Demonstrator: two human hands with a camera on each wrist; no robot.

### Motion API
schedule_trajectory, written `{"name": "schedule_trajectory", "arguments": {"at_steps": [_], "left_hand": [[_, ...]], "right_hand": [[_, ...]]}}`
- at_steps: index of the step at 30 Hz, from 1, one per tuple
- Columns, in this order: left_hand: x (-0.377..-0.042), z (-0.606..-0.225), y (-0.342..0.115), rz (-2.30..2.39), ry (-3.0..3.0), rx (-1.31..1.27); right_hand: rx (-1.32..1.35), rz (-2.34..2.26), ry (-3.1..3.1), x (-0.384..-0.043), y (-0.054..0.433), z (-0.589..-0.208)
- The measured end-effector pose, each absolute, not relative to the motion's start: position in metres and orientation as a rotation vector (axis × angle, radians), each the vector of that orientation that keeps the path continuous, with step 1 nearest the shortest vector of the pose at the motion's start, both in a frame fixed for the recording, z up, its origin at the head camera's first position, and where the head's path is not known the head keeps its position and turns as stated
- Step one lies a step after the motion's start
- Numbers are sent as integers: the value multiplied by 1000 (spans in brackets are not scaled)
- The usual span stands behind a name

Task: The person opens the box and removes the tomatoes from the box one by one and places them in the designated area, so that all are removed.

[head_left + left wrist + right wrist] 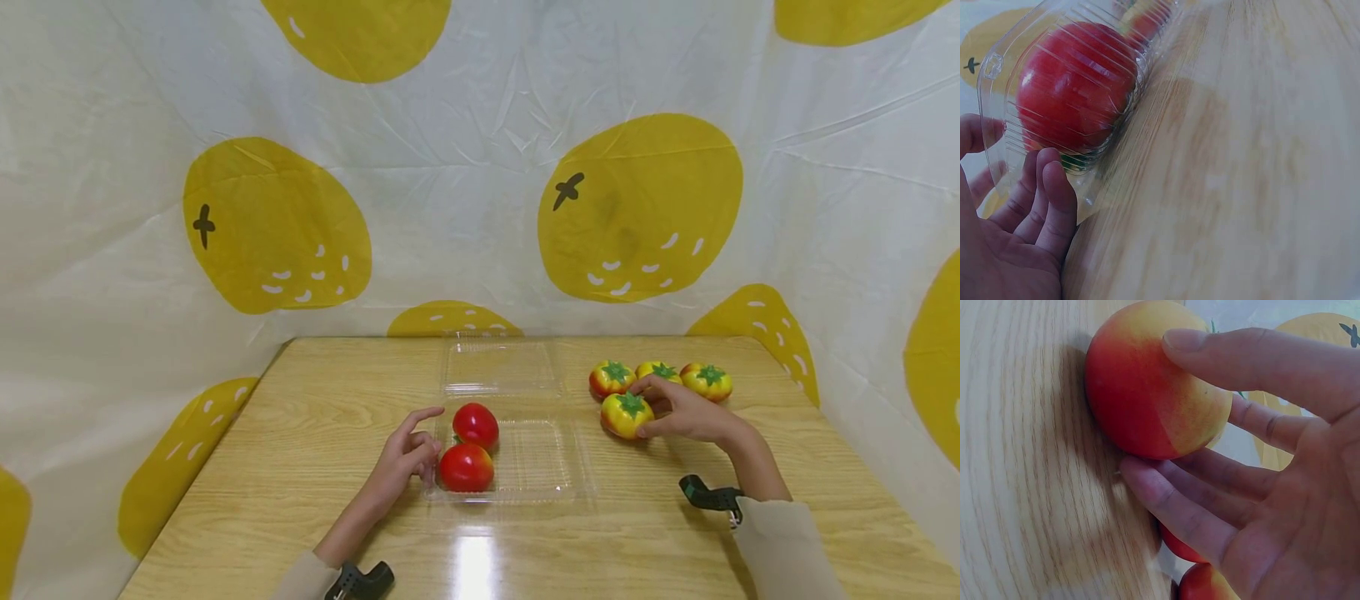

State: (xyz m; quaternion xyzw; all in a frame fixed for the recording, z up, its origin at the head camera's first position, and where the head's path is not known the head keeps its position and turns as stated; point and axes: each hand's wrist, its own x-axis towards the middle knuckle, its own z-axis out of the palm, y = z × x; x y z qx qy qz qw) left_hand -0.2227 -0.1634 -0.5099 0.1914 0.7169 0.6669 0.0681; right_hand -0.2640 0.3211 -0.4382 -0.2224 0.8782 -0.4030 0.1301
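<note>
While the right hand (678,412) gripped a yellow-and-red tomato (622,418), its thumb on the near side and its fingers reaching round the far one, the clear container (536,467) lay to the left and a little closer to the person. The deciding relation was that leftward line: the gripped tomato sat at the fingertip side of the right hand, between that palm and the container's right end, with a strip of counter (330,408) separating the two. The fruit was squat and round, with no marked long axis, its green crown facing up; the container's base seemed longest from left to right. Of the two hands, the right was by far the nearer to this fruit. Whether the tomato's weight rested on the counter, I could not tell.

Inside the base, a farther red tomato (477,423) and a nearer red tomato (467,467) stood together at the left end, and the lid (498,367) lay folded back on the far side. Beside that left end was the left hand (401,458), loosely spread, forefinger out and the other fingers bent lightly against the wall. Three more tomatoes (611,377) stood in a row just beyond the right hand.
</note>
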Motion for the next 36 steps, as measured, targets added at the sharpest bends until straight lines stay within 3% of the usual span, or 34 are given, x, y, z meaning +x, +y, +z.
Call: {"name": "schedule_trajectory", "arguments": {"at_steps": [36], "left_hand": [[-222, -509, -163, 2002, 2173, 576]], "right_hand": [[-635, -1166, 2536, -264, 326, -438]]}}
